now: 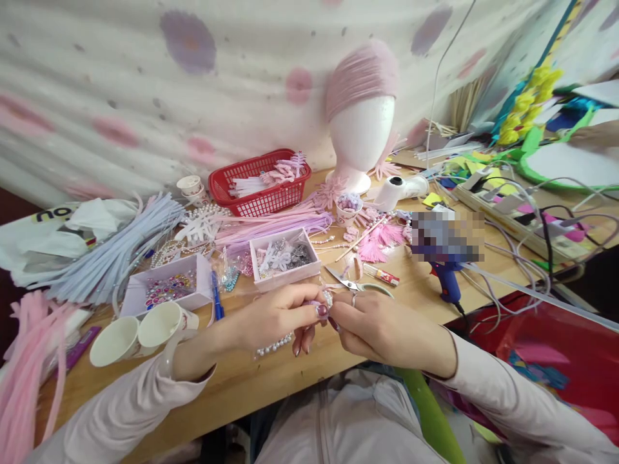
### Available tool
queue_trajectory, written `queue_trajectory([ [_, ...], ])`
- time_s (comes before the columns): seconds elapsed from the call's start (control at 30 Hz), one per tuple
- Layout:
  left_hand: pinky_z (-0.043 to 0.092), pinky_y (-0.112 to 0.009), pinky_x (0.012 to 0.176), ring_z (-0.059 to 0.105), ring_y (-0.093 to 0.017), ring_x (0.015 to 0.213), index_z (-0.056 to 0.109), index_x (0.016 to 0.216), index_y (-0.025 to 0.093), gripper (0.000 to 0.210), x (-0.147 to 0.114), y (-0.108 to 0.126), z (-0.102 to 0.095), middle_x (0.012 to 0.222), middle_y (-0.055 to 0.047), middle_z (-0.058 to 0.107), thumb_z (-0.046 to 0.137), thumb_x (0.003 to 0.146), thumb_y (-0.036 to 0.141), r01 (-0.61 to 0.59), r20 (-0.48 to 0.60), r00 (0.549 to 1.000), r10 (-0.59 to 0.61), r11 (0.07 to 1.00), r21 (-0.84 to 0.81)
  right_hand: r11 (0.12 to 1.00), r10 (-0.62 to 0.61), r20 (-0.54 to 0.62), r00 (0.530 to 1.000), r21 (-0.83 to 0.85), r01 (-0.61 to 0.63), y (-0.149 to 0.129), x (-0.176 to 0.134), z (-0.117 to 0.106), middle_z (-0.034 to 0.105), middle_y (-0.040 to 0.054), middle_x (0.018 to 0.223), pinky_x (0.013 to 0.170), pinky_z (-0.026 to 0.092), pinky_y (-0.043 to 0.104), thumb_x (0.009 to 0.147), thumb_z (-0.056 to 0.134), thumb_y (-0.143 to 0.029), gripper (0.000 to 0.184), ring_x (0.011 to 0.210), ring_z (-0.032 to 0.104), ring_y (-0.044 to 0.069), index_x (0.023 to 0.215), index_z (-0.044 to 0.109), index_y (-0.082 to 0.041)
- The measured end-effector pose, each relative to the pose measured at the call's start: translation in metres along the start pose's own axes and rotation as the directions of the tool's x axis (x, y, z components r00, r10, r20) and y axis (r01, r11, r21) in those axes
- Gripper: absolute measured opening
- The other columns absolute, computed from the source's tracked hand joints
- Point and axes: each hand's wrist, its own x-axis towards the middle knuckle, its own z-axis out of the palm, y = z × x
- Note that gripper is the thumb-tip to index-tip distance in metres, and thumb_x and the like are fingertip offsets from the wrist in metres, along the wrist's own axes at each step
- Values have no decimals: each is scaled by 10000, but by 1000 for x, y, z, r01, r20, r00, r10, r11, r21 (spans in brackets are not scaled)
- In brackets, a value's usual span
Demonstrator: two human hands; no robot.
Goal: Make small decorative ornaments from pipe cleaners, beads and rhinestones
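Note:
My left hand [285, 312] and my right hand [374, 322] meet over the table's front edge, fingers pinched together. Between their fingertips is a small whitish beaded piece [328, 298], mostly hidden by the fingers. A strand of pearl beads [275, 346] lies on the table below my left hand. Just beyond my hands, scissors [355, 283] lie with their blades apart. A white box [285, 261] of small flowers and grey pieces stands behind my left hand. Farther left is another box [169, 290] holding colourful gems.
Two paper cups [115, 341] and a blue pen [216, 296] are at left, near pipe-cleaner bundles [116, 251]. A red basket [261, 187] and a foam head [362, 129] stand behind. At right are a glue gun [445, 280], cables and a power strip [522, 225]; another person's hand [597, 136] shows beyond.

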Motion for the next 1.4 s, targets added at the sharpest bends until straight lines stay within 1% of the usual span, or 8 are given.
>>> queue_trajectory([
  [0.17,448,-299,643,527,-156,683,475,817,205,185,-3,-1,6,755,-12,563,359,952,153,-274,-125,895,429,747,605,895,171,-44,984,424,-136,4,0,13,439,-45,563,508,314,247,919,382,-164,232,496,392,114,697,423,-217],
  [0.33,450,-306,598,514,-183,660,513,883,179,195,0,-18,-1,740,-41,572,360,927,67,-385,163,662,732,145,912,-160,153,296,943,949,-272,1,4,36,184,-118,504,299,264,172,922,356,-321,323,338,142,68,625,248,-259],
  [0.43,450,-327,604,525,-199,651,534,911,168,164,2,-26,-4,710,-42,581,396,927,81,-388,327,536,779,-117,914,-448,37,359,933,840,-306,-1,4,43,151,-123,509,255,189,135,887,397,-315,335,369,31,62,617,208,-255],
  [0.53,462,-309,636,554,-190,707,538,919,157,181,0,-22,0,762,-58,604,382,919,66,-405,134,601,788,156,901,-276,127,281,951,931,-239,0,1,40,227,-113,512,304,368,181,922,414,-323,340,352,169,62,609,311,-239],
  [0.7,403,-252,578,500,-121,615,529,841,185,196,-6,-7,9,688,28,533,393,981,177,-224,-251,885,393,830,511,801,289,-61,955,562,-206,-1,-3,22,526,0,704,554,425,265,975,417,-263,193,586,496,136,814,491,-187],
  [0.77,380,-249,561,482,-112,592,528,834,189,195,-7,-5,10,663,44,516,409,985,225,-145,-261,932,252,919,368,968,201,-164,966,187,-170,-3,-2,18,561,26,748,553,357,265,952,410,-184,118,609,477,149,871,496,-181],
  [1.07,370,-256,523,471,-112,515,480,745,199,248,-1,-5,12,576,39,505,457,927,366,-41,-160,987,29,996,-73,931,-94,-160,983,-364,29,4,-2,22,574,58,686,496,278,291,921,322,-76,247,543,482,181,805,513,-182],
  [1.4,410,-268,587,493,-131,616,506,787,197,196,0,-8,22,672,12,521,406,956,199,-291,-275,872,405,881,374,995,59,-324,944,100,-27,6,-5,26,560,-10,568,492,368,252,855,369,-83,213,496,488,135,728,465,-225],
])
